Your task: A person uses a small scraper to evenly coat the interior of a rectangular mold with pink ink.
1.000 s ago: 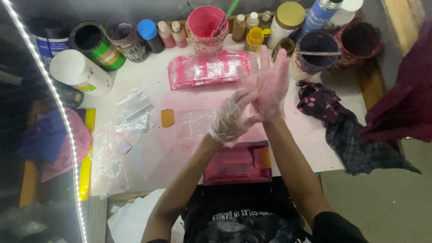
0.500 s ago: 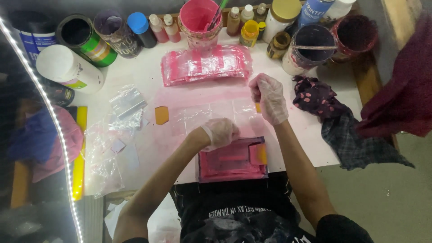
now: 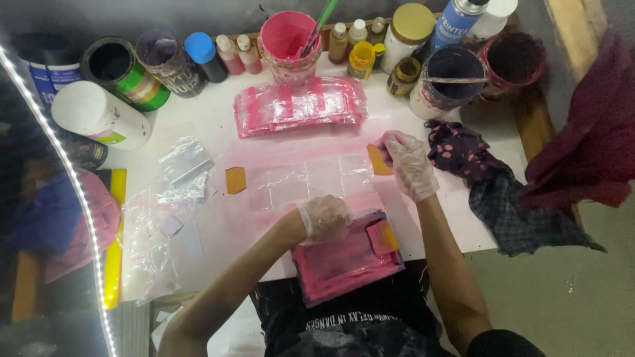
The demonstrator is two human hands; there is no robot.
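Note:
My left hand, in a thin clear glove, is closed on the top edge of a pink-stained screen frame that lies at the table's near edge. A small orange squeegee rests on the frame's right side. My gloved right hand has its fingers curled on an orange tab at the right edge of a clear plastic sheet spread on the pink-stained table. A second orange tab lies at the sheet's left edge.
A stack of pink-striped plastic bags lies beyond the sheet. Behind it stand a pink paint bucket with a stick, several cans, jars and small bottles. Loose clear bags are on the left, a dark stained rag on the right.
Both hands came down from being held together above the table. The left went to the screen frame, the right to the orange tab on the right.

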